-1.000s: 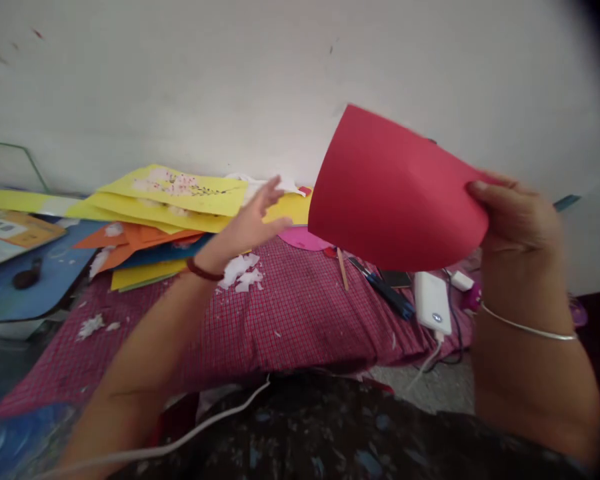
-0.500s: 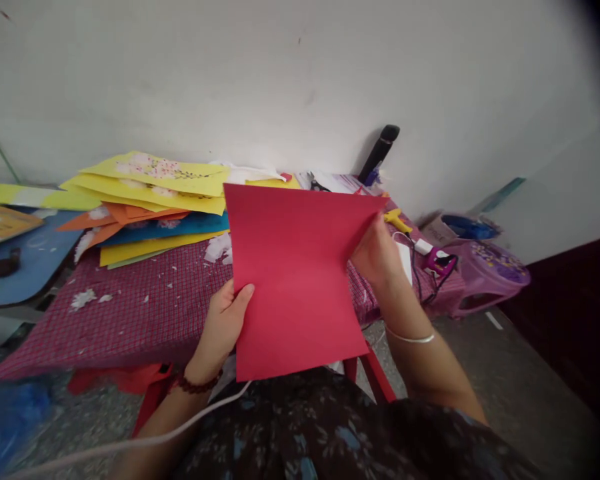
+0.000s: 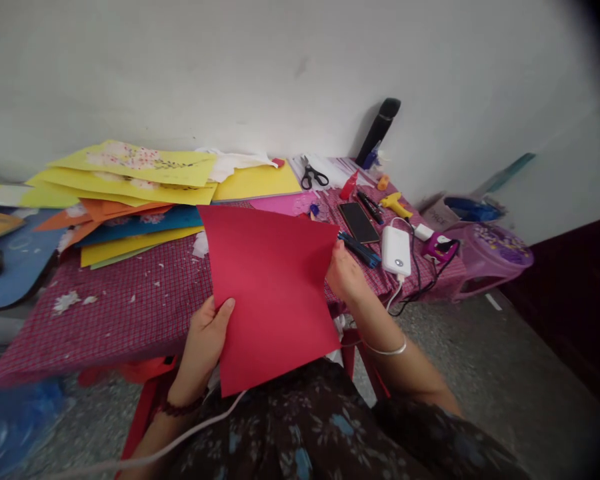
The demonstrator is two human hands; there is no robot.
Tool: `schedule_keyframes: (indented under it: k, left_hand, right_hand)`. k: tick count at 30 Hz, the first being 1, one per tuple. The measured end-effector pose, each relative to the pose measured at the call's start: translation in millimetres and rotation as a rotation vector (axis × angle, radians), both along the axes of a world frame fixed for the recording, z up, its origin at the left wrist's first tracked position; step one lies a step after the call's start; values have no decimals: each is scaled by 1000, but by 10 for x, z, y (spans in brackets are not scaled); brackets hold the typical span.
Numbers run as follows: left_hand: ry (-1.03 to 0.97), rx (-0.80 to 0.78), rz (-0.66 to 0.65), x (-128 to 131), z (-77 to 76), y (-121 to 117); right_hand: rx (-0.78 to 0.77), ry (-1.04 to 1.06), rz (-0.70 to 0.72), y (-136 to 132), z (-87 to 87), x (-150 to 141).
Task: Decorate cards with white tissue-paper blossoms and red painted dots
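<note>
A large sheet of red paper [image 3: 273,287] is held up over the near edge of the table, slightly curved along its right side. My left hand [image 3: 209,333] grips its left edge, thumb on the front and fingers behind. At the upper right corner my right hand [image 3: 345,272] is closed on the sheet, its fingers partly hidden by the paper. Just beyond the right hand lie dark blue pens [image 3: 363,251], a smartphone [image 3: 359,223] and a white power bank [image 3: 396,251] with a cable.
Yellow sheets with blossom pictures [image 3: 130,163] top a stack of coloured paper at left. Black-handled scissors [image 3: 313,175], a red bottle [image 3: 349,185] and a yellow glue gun [image 3: 396,204] lie at the back right. A purple stool [image 3: 490,257] stands right of the checked tablecloth [image 3: 130,313].
Both hands have moved left and slightly down with the red paper. The smartphone, pens, power bank and scissors now show more fully to its right and behind it.
</note>
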State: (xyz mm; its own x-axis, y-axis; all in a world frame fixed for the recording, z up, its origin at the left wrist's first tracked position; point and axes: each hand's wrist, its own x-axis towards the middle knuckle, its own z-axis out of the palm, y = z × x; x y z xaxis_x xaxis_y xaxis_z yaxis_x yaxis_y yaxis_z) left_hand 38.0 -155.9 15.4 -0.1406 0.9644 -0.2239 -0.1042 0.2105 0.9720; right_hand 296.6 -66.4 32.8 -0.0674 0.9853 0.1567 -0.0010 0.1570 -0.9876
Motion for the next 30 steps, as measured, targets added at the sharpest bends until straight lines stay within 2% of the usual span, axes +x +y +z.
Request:
schedule_keyframes:
  k: [3, 6, 8, 14, 17, 20, 23, 26, 28, 30]
  left_hand:
    - [24, -11, 2, 8, -21, 22]
    - [53, -18, 4, 21, -34, 37]
    - [61, -21, -1, 34, -31, 41]
    - [78, -52, -13, 53, 9, 30]
    - [130, -28, -16, 48, 40, 26]
    - [211, 3, -28, 39, 51, 27]
    - [327, 81, -26, -4, 7, 27]
    - [541, 182, 80, -83, -35, 54]
    - [734, 271, 125, -112, 0, 117]
    - [947, 443, 101, -80, 117, 229]
  right_hand:
    - [6, 0, 79, 9, -12, 19]
    - [41, 51, 201, 12, 37, 10]
    - [50, 90, 234, 12, 73, -2]
    - [-64, 149, 179, -7, 102, -14]
    - [-161, 235, 169, -21, 88, -19]
    - [-234, 256, 97, -30, 76, -38]
    - [-274, 206, 78, -46, 76, -49]
    - [-293, 153, 126, -84, 83, -37]
    - [-285, 127, 137, -113, 89, -31]
    - [-270, 92, 162, -133, 95, -38]
